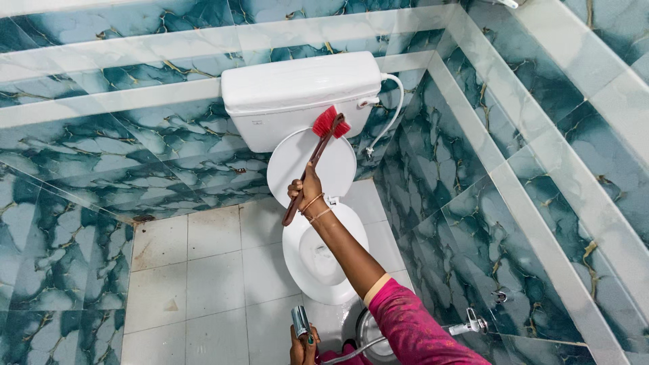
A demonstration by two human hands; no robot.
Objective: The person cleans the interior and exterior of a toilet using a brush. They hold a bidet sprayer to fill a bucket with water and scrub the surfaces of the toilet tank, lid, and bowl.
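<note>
Red-bristled brush (pixel 329 124) gripped by right fingers (pixel 297 187), left fingers (pixel 302 338) wrapped around chrome sprayer (pixel 300 320)

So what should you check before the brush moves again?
1. Right hand grips the brush handle: ok, fingers wrapped around it.
2. Red bristles reach the white tank: ok, they sit against its front.
3. Toilet lid raised: ok, upright behind the handle.
4. Left hand holds the chrome sprayer: ok.
5. Sprayer running: cannot tell, no water visible.
6. Floor dry underfoot: cannot tell, only stains show.
</note>
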